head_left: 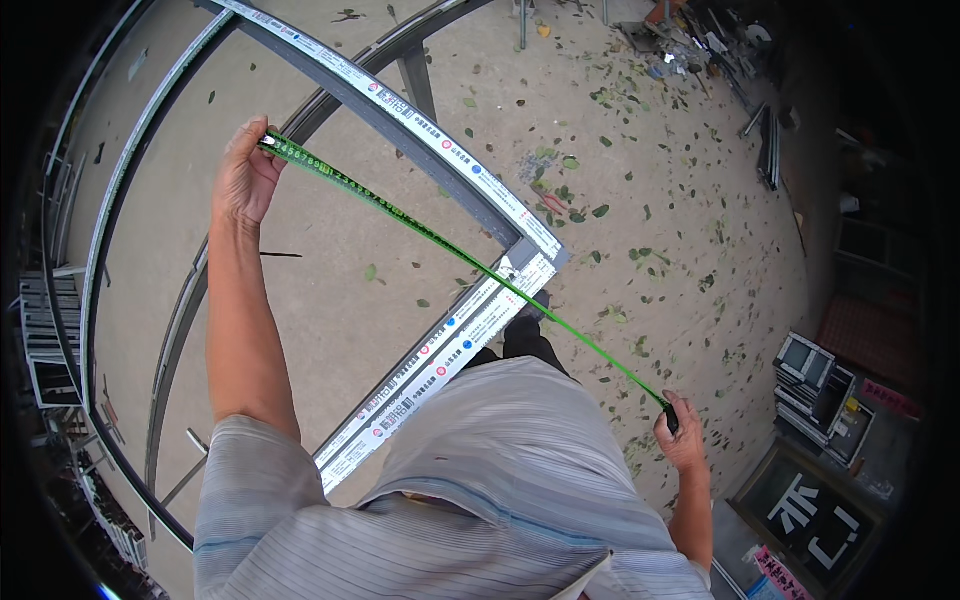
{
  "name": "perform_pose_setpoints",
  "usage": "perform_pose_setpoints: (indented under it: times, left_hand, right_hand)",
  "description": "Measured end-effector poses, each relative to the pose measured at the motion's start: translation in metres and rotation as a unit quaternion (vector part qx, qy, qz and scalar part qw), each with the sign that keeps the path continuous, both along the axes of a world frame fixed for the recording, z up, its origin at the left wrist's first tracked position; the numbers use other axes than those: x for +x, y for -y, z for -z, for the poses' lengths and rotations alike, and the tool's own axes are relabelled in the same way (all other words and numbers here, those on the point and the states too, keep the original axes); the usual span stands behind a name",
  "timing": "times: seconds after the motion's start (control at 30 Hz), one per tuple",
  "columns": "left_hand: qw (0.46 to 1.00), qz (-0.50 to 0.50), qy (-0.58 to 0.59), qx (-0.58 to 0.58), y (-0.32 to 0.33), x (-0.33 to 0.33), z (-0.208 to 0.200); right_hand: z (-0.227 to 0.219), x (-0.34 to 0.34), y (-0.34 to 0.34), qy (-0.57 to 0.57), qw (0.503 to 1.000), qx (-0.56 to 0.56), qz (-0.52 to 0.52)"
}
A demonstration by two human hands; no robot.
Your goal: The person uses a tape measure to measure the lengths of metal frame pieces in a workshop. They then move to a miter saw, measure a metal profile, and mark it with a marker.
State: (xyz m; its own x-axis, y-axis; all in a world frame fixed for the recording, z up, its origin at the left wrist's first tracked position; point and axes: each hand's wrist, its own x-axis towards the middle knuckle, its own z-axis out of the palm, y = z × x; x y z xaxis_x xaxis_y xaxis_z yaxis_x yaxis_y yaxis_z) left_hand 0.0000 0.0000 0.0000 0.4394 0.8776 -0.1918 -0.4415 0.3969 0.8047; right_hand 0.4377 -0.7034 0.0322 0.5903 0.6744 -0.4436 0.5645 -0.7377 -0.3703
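Crossing the frame [465,165] at its corner, the green tape [590,345] runs straight from inside the opening out past the edge — whether it touches the metal, I cannot tell. The left hand [248,175] pinches the tape's end between thumb and fingers; the right hand [683,435] grips the black case [671,419]. For a true reading, it would probably help to hold the case steady, keep the tape flat and taut without twist, and seat the tip [268,141] squarely on the starting edge — reading from straight above.
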Motion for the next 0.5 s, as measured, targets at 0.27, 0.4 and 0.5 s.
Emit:
perform_pose_setpoints:
  times: [0.27, 0.4, 0.5]
  left_hand:
    - [0.991, -0.066, 0.118, -0.023, -0.031, 0.001, -0.009]
    - [0.991, -0.054, 0.117, -0.031, -0.005, 0.021, 0.006]
    - [0.997, -0.044, 0.049, -0.036, 0.047, 0.061, 0.013]
  right_hand:
    - [0.012, -0.007, 0.01, -0.001, 0.997, 0.065, 0.034]
    - [0.004, -0.019, -0.026, -0.035, 0.996, 0.065, 0.058]
    - [0.003, -0.029, -0.056, -0.029, 0.995, 0.067, 0.073]
